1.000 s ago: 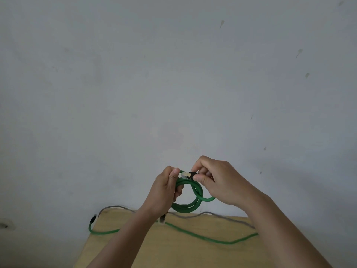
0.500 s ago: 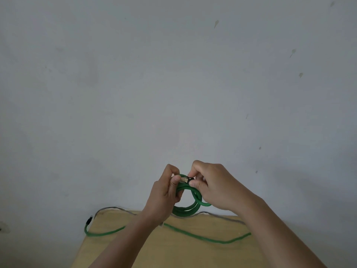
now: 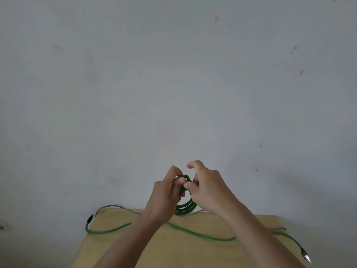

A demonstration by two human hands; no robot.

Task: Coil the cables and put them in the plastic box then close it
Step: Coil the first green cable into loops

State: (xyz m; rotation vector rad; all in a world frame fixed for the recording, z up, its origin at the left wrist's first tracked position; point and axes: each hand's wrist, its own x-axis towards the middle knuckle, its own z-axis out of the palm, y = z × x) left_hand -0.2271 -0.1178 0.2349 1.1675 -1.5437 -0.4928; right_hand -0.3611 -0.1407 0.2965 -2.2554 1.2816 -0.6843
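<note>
I hold a small coil of green cable (image 3: pixel 185 207) up in front of the wall, above the far edge of the wooden table (image 3: pixel 146 246). My left hand (image 3: pixel 166 196) grips the coil's left side with its fingers curled through the loops. My right hand (image 3: pixel 206 188) pinches the coil's top between thumb and middle fingers, its index finger lifted. A second green cable (image 3: pixel 202 236) lies stretched across the table, one end hanging off the left edge and a plug (image 3: pixel 306 258) off the right. The plastic box is not in view.
A thin grey cable (image 3: pixel 116 207) runs along the table's far edge against the pale wall (image 3: pixel 173 84). The table's left and far edges are visible, and its top fills the lower part of the frame.
The cable's connector end that my right hand held at the coil's top is now out of sight, and my right index finger has lifted. The view has tilted down, showing more table.
</note>
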